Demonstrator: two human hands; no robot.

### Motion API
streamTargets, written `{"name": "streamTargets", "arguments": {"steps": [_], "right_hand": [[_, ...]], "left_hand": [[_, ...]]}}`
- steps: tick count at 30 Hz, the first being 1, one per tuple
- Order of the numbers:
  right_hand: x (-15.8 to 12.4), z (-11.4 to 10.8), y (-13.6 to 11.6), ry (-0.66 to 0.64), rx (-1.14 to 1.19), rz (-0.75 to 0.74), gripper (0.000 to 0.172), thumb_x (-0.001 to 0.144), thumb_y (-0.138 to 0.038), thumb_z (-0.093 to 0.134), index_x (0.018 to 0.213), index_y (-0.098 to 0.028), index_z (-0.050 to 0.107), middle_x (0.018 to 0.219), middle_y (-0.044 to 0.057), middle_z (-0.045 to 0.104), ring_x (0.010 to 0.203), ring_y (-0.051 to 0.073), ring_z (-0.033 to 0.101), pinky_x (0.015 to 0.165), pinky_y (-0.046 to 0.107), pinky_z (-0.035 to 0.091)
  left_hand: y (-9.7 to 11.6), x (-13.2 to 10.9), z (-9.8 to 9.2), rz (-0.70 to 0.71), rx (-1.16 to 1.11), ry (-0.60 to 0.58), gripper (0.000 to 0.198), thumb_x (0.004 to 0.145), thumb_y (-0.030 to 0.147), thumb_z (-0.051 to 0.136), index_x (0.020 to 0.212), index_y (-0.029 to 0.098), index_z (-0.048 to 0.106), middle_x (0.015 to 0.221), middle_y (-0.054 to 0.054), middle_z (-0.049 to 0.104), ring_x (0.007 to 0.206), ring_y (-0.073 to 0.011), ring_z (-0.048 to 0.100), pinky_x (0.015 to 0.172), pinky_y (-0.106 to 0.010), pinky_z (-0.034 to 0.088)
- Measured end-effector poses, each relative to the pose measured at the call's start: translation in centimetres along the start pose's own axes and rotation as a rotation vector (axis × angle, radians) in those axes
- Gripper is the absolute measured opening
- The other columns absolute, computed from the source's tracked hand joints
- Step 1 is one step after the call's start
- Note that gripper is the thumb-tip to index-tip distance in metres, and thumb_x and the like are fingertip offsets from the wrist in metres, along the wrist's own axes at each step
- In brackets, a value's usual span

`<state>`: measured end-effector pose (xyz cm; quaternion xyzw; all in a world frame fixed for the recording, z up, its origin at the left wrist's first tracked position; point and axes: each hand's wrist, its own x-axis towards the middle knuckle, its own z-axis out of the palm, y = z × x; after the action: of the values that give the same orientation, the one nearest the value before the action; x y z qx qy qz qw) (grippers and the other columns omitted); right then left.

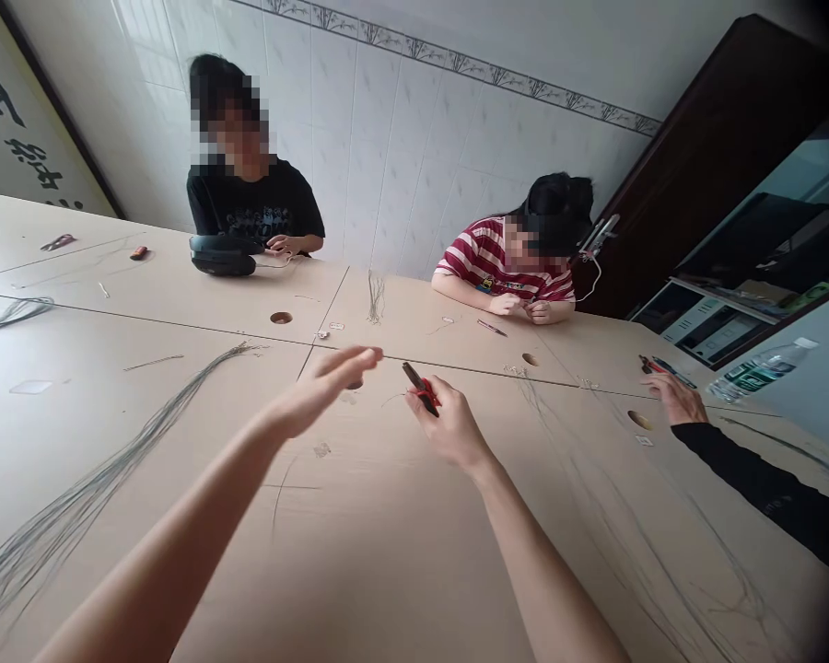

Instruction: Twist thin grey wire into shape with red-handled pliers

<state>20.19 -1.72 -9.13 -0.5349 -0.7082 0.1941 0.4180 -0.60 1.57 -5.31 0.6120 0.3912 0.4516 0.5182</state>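
across the lower left of the frame, wire bundle (153,433): long thin strands lie gathered on the table (387,571).
dark rounded object (221,260): upper left, before a person in a black t-shirt (262,198).
loose wires (281,486): left of centre, between the forearms; they could snag under a low hand.
left hand (326,382): near the centre, raised over the table, fingers stretched out, gripping nothing visible.
pliers-like tool (420,387): centre, dark end slanting up and left; whether its jaws are parted, i cannot tell.
right hand (452,424): just right of centre, fingers wrapped round the tool.
both hands: the step looks like a pause, tool ready; using it would call for the left fingers to close on and steady a piece.
person in a striped top (480,253): upper right of centre, hands close together.
spread wires (636,529): lower right, loosely fanned and liable to tangle.
co-worker's hand (673,401): right side, beside a second tool (649,366).
plastic bottle (760,370): far right, tilted in view.
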Motion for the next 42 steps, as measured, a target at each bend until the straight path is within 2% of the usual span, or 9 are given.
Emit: {"name": "streamTargets", "arguments": {"steps": [3, 7, 13, 19, 23, 28, 35, 39, 42], "right_hand": [[0.2, 0.8, 1.0, -0.023, 0.071, 0.019, 0.016, 0.086, -0.035, 0.054, 0.081, -0.019, 0.055, 0.074, 0.002, 0.059, 0.069, 0.016, 0.053, 0.062, 0.026, 0.043], [-0.1, 1.0, 2.4, 0.003, 0.120, 0.051, 0.019, 0.086, -0.037, 0.054, 0.079, -0.020, 0.053, 0.075, 0.002, 0.058, 0.070, 0.016, 0.053, 0.064, 0.026, 0.043], [-0.3, 1.8, 4.3, 0.065, 0.232, 0.110, 0.023, 0.087, -0.041, 0.051, 0.078, -0.020, 0.050, 0.065, -0.004, 0.045, 0.058, 0.012, 0.042, 0.059, 0.024, 0.039], [-0.8, 3.0, 3.7, 0.091, 0.349, 0.133, 0.022, 0.088, -0.040, 0.052, 0.078, -0.021, 0.049, 0.065, -0.005, 0.040, 0.058, 0.011, 0.037, 0.055, 0.023, 0.036], [-1.0, 2.6, 1.9, 0.111, 0.398, 0.113, 0.022, 0.089, -0.041, 0.051, 0.080, -0.021, 0.050, 0.066, -0.004, 0.042, 0.058, 0.012, 0.037, 0.055, 0.024, 0.036], [-1.4, 1.9, 0.1, 0.129, 0.474, 0.074, 0.019, 0.090, -0.037, 0.054, 0.080, -0.021, 0.051, 0.067, -0.004, 0.041, 0.060, 0.012, 0.036, 0.057, 0.024, 0.035], [-1.8, 1.0, -1.7, 0.102, 0.464, 0.020, 0.018, 0.091, -0.034, 0.053, 0.079, -0.021, 0.049, 0.071, -0.003, 0.044, 0.062, 0.012, 0.038, 0.058, 0.025, 0.035], [-2.0, 0.7, -2.2, 0.091, 0.424, 0.002, 0.018, 0.092, -0.033, 0.053, 0.080, -0.021, 0.049, 0.070, -0.003, 0.043, 0.062, 0.012, 0.039, 0.058, 0.025, 0.036], [-2.1, 0.5, -2.4, 0.074, 0.378, -0.026, 0.018, 0.093, -0.032, 0.052, 0.079, -0.021, 0.048, 0.070, -0.003, 0.044, 0.062, 0.012, 0.040, 0.060, 0.025, 0.036]], "left_hand": [[-3.7, 1.9, 3.0, -0.170, -0.220, -0.250, 0.056, 0.084, 0.063, 0.051, 0.110, 0.015, 0.068, 0.120, -0.015, 0.065, 0.112, -0.0232, 0.060, 0.092, -0.032, 0.047], [-6.5, 1.7, 4.1, -0.360, -0.429, -0.389, 0.057, 0.085, 0.066, 0.047, 0.095, 0.014, 0.068, 0.099, -0.010, 0.068, 0.074, -0.0141, 0.062, 0.066, -0.024, 0.049], [-6.4, 0.3, 4.2, -0.536, -0.498, -0.548, 0.035, 0.083, 0.045, 0.063, 0.073, 0.012, 0.062, 0.048, 0.007, 0.039, 0.038, -0.0012, 0.012, 0.036, -0.016, 0.009], [-1.9, 1.1, 4.8, -0.367, -0.907, -0.353, 0.041, 0.098, 0.040, 0.041, 0.069, 0.016, 0.057, 0.044, 0.011, 0.017, 0.037, -0.0044, -0.001, 0.031, -0.016, 0.006], [0.7, 1.7, 4.3, -0.115, -1.181, -0.284, 0.043, 0.103, 0.035, 0.026, 0.100, 0.014, 0.064, 0.039, 0.011, 0.024, 0.032, -0.0056, 0.000, 0.027, -0.017, 0.009], [2.6, 1.0, 3.6, 0.089, -1.359, -0.284, 0.041, 0.104, 0.030, 0.027, 0.141, 0.018, 0.040, 0.034, 0.014, 0.036, 0.022, -0.0052, 0.007, 0.023, -0.015, 0.012], [4.7, 0.0, 2.2, 0.191, -1.287, -0.128, 0.042, 0.104, 0.024, 0.027, 0.145, 0.022, 0.038, 0.040, 0.012, 0.048, 0.020, -0.0034, 0.028, 0.023, -0.011, 0.023], [4.6, 0.7, 2.6, 0.153, -1.082, 0.118, 0.046, 0.104, 0.034, 0.022, 0.131, 0.011, 0.052, 0.072, -0.004, 0.071, 0.058, -0.0071, 0.067, 0.054, -0.012, 0.054], [3.6, 1.5, 3.0, 0.197, -0.912, 0.251, 0.046, 0.101, 0.042, 0.030, 0.121, 0.012, 0.058, 0.112, -0.013, 0.070, 0.107, -0.0178, 0.067, 0.093, -0.028, 0.053]]}}
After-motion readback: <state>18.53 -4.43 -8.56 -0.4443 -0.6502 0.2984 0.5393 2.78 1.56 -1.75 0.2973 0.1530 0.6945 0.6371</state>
